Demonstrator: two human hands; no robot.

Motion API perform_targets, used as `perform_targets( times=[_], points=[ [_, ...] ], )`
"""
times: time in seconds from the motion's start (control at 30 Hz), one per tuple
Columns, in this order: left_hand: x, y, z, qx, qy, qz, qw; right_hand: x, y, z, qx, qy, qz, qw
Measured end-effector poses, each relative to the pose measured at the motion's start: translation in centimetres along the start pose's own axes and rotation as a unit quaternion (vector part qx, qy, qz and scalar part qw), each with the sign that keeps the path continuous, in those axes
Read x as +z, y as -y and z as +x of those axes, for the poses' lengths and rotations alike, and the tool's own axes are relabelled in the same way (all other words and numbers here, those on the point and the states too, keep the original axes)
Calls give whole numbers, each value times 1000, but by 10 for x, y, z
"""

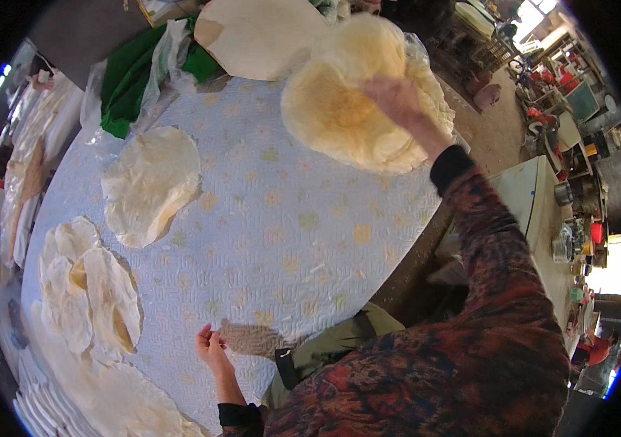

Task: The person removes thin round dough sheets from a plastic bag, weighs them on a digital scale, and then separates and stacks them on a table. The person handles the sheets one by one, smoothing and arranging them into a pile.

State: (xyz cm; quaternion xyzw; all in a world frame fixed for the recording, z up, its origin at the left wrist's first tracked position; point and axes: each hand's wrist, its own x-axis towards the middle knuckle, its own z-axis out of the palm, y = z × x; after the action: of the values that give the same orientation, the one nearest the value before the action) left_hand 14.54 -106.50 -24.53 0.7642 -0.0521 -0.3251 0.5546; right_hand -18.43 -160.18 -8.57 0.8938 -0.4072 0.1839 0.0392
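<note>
My right hand (395, 101), blurred by motion, is at a stack of large, thin, round flatbread-like sheets (338, 120) at the far right of the table. One blurred pale sheet (368, 46) lies over or hangs just above the stack's far side. Whether my fingers grip it cannot be made out. Low over the near part of the table, my left hand (213, 348) is empty, its fingers loosely curled and apart. A single wrinkled sheet (152, 185) rests left of the middle. Two overlapping folded sheets (92, 289) lie nearer, at the left edge.
A quilted, flower-printed cover (272, 218) spreads over the table. At its far side are a pale round disc (261, 38) and a green cloth (133, 82) with clear plastic. More sheets (125, 399) lie at the near left. A white cabinet (523, 185) stands to the right.
</note>
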Motion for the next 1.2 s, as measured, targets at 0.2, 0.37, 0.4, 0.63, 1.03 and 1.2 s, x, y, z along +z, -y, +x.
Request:
perform_targets(
  times=[0.2,0.37,0.4,0.63,1.03,1.2],
  points=[
    [-8,-6,-7,-19,-14,20,1000,106,46,-36,52,35,-63,996],
    [-16,-15,-17,-9,-30,42,999,116,62,-46,73,-44,-37,996],
    [-16,-14,-16,-15,-30,36,999,106,66,-48,70,-51,-19,996],
    [-36,3,-21,6,0,72,997,102,49,14,21,21,-52,998],
    [150,-239,39,335,199,89,916,-136,182,21,-279,116,300,905],
    [167,-252,69,196,294,209,912,-109,133,33,-228,57,215,948]
  ],
)
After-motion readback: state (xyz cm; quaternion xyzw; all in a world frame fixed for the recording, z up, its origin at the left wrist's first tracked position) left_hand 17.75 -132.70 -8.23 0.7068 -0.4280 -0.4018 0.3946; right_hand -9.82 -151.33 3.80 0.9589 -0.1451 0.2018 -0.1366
